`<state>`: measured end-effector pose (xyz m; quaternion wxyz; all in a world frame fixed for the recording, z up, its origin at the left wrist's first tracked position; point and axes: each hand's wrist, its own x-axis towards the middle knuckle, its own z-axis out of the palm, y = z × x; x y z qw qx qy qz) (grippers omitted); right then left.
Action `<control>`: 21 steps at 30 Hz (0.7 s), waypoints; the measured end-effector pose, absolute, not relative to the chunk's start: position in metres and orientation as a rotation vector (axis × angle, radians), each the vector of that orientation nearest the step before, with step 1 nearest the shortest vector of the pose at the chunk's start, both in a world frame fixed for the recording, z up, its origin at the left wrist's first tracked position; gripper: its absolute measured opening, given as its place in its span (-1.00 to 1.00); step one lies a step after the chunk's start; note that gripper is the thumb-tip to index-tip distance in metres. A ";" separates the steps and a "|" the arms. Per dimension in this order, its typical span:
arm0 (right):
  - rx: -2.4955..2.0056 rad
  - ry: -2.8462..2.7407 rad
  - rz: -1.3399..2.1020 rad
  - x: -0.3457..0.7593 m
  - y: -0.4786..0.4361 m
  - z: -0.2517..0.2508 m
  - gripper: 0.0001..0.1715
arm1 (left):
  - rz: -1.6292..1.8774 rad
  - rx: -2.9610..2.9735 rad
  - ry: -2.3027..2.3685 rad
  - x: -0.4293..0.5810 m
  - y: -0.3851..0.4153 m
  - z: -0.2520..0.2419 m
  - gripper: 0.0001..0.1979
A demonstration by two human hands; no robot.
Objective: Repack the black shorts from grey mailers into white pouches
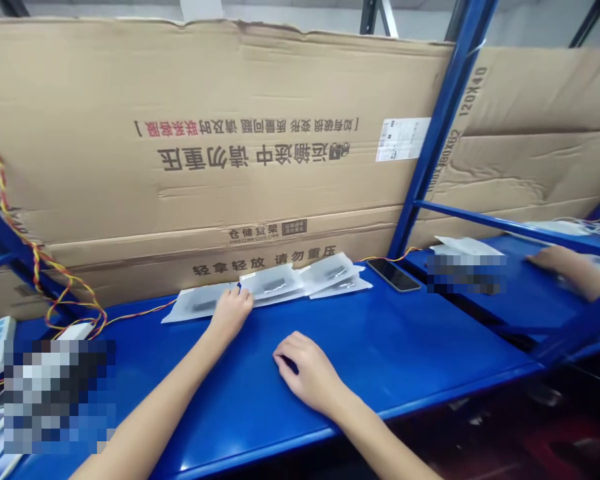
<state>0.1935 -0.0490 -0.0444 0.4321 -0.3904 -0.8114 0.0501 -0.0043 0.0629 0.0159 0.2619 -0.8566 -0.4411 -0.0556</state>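
Several translucent plastic packets (273, 281) with dark contents lie in an overlapping row along the back of the blue shelf, against the cardboard. My left hand (233, 310) reaches to the left part of this row, its fingers closed at the edge of a packet; the fingertips are partly hidden. Nearer the front, my right hand (303, 367) rests on the blue surface. Its fingers are curled, thumb against forefinger, and nothing shows in the gap between them.
A large cardboard sheet (280, 87) stands behind the blue shelf (380, 353). A phone (394, 275) lies at the back right, by a blue post (437, 127). Red and yellow wires (63, 293) hang at left. Another person's hand (550, 259) is over the neighbouring shelf.
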 end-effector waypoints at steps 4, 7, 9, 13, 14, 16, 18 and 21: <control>-1.091 -1.862 0.113 0.197 -0.046 -0.046 -0.80 | -0.242 -2.303 -1.088 -0.007 0.040 0.018 -0.69; -1.216 -1.646 0.060 0.205 -0.045 -0.045 -0.81 | -0.344 -2.282 -0.978 -0.017 -0.004 0.020 -0.69; -1.270 -1.521 0.015 0.211 -0.045 -0.045 -0.71 | -0.411 -2.262 -0.932 -0.031 -0.038 0.021 -0.64; -1.123 -1.736 0.025 0.212 -0.049 -0.047 -0.69 | -0.665 -2.197 -0.892 -0.067 -0.088 0.021 -0.69; -1.047 -1.841 0.042 0.211 -0.050 -0.049 -0.74 | -0.699 -2.181 -0.905 -0.075 -0.096 0.020 -0.70; -0.921 -1.999 0.055 0.206 -0.052 -0.051 -0.76 | -0.719 -2.148 -0.926 -0.088 -0.105 0.015 -0.69; -0.871 -2.056 0.022 0.202 -0.053 -0.052 -0.74 | -0.726 -2.111 -0.943 -0.097 -0.108 0.009 -0.69; -0.853 -2.060 -0.040 0.200 -0.052 -0.052 -0.73 | -0.781 -2.101 -0.969 -0.104 -0.109 0.002 -0.71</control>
